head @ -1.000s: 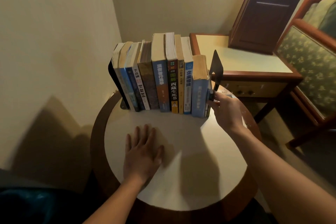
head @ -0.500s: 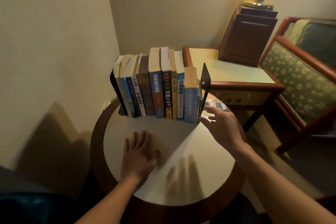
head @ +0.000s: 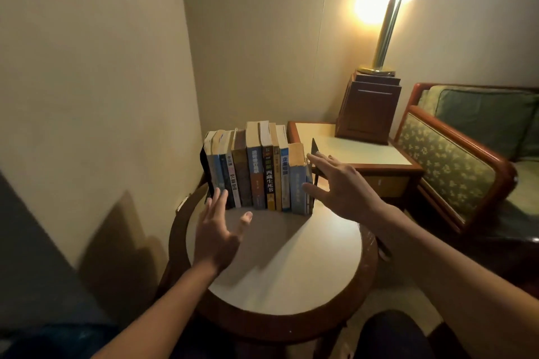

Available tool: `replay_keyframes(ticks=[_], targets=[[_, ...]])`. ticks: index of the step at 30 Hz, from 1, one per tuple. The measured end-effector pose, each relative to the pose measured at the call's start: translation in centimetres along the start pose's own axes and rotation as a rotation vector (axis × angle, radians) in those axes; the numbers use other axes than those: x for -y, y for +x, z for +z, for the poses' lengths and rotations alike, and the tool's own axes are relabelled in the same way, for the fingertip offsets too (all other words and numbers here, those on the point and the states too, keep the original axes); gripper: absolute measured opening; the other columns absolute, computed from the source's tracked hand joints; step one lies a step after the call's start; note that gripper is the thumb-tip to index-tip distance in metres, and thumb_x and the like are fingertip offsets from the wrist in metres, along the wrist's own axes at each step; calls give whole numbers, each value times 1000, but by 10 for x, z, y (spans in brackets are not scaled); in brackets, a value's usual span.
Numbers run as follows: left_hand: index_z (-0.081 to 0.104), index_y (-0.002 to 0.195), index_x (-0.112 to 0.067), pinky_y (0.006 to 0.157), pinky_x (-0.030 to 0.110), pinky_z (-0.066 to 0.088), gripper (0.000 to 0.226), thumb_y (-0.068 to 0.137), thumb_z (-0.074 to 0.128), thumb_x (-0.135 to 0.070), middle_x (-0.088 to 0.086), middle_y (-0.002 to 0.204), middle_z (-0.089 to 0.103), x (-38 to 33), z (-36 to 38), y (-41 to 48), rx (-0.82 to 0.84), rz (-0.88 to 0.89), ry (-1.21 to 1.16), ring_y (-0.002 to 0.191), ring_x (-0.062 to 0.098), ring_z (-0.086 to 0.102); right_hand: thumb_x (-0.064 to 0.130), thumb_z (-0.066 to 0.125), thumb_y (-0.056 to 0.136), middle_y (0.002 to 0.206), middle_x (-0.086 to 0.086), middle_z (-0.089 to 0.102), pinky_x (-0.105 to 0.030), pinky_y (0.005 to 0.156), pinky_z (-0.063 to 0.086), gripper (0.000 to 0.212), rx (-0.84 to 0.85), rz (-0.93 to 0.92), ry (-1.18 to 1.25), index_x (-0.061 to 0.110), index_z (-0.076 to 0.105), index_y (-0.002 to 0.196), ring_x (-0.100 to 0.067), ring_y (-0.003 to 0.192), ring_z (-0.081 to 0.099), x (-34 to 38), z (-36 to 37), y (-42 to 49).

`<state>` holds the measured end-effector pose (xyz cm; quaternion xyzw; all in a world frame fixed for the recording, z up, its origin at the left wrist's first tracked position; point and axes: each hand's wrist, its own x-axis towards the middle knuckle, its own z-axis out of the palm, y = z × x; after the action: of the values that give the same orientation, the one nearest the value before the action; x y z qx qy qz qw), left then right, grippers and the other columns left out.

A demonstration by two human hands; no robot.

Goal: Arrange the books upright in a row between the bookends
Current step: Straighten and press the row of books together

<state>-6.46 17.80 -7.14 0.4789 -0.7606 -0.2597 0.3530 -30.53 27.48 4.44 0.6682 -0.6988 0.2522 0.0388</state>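
I look down on a round table (head: 291, 285), pale top inside a dark wooden rim, pushed into a corner of cream walls (head: 87, 67); at its far edge the books (head: 256, 172) stand upright in a row, spines toward me, between a dark left bookend (head: 204, 166) and a dark right bookend (head: 314, 151); beyond them a square side table (head: 350, 146) carries a lit brass lamp (head: 385, 32) on a wooden block, and a patterned armchair (head: 455, 166) sits to the right; my left hand (head: 217, 233) hovers with fingers spread, holding nothing, its tips before the lowest spines at the left, contact unclear; my right hand (head: 335, 183), also splayed and holding nothing, covers much of the right bookend, thumb beside the last book.
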Motion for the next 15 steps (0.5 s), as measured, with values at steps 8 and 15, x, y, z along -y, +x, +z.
replay_keyframes(ticks=[8,15], targets=[[13,158,-30,118,59,25,89,84,44,-70,-3,167,6,-33,-37,7,-168,62,-47,153,22,12,45,63,94,163,-9,25,-60,111,33,74,59,-112,-43,21,31,156,-37,150,18,42,-21,28],[13,158,-30,119,57,24,91,83,42,-71,-6,167,4,-6,-20,33,-221,-22,-89,153,19,9,53,57,93,165,-6,16,-58,115,27,74,235,-204,-184,26,29,157,-34,153,8,42,-1,74]])
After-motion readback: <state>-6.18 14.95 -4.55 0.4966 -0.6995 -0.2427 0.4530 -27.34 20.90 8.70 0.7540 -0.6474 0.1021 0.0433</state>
